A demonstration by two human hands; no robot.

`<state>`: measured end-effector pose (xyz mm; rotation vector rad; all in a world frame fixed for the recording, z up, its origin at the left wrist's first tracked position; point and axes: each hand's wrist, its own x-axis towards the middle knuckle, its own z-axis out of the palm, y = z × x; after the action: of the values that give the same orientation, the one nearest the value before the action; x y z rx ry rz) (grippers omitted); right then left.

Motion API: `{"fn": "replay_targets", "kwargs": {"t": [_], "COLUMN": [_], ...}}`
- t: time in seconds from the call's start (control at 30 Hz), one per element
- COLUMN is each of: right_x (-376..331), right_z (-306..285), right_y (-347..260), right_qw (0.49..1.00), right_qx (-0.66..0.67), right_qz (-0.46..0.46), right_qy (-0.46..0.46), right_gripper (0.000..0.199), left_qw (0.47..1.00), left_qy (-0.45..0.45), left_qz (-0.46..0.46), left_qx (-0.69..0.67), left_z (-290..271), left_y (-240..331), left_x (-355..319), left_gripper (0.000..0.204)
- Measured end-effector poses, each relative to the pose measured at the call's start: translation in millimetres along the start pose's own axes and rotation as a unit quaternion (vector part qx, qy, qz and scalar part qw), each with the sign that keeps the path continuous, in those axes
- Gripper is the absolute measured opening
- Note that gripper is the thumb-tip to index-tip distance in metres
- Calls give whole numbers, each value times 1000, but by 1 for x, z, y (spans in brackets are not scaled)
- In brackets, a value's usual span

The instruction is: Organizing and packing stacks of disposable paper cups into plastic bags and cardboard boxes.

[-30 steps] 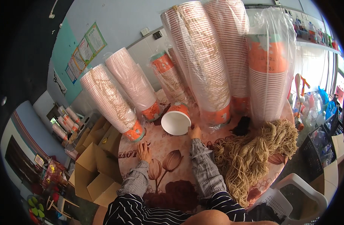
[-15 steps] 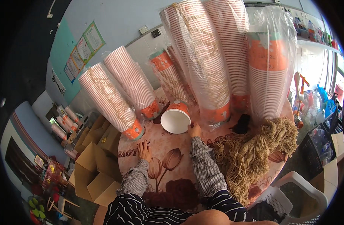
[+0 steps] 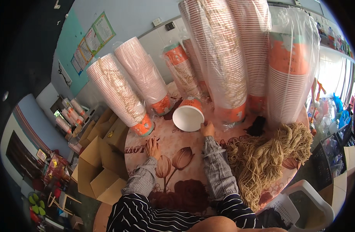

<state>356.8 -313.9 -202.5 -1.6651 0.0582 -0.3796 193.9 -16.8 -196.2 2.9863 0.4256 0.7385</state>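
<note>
A paper bowl (image 3: 188, 118), orange outside and white inside, lies tipped on the table with its mouth toward me. My right hand (image 3: 208, 130) is closed at the right edge of its rim, fingers curled against it. Flat on the tabletop to the left rests my left hand (image 3: 153, 149), its fingers apart and holding nothing. Beyond it leans a tall bagged stack of paper bowls (image 3: 119, 94). To the right of my right forearm lies a heap of tan yarn (image 3: 268, 160).
More bagged stacks (image 3: 220, 58) rise along the back of the flowered tabletop (image 3: 177, 170). A small black cloth (image 3: 256, 125) lies by the right stack (image 3: 288, 77). Open cardboard boxes (image 3: 102, 170) stand to the left, and a white plastic chair (image 3: 313, 201) is at the lower right.
The whole view has shifted, so things appear slightly farther right and the stacks higher. Both hands keep their places, and the bowl stays at my right hand.
</note>
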Motion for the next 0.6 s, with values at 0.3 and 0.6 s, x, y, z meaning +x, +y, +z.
{"fn": "replay_targets", "kwargs": {"t": [0.3,0.6], "right_x": [-6,10], "right_z": [8,-1], "right_y": [-12,10], "right_qw": [995,988], "right_qx": [86,53], "right_qz": [41,-59], "right_qy": [-27,130], "right_gripper": [27,23], "left_qw": [999,989], "left_qy": [12,-23], "left_qz": [21,142], "left_qx": [25,-42], "left_z": [-9,-19], "left_y": [-20,14], "left_x": [-1,41], "left_gripper": [67,68]}}
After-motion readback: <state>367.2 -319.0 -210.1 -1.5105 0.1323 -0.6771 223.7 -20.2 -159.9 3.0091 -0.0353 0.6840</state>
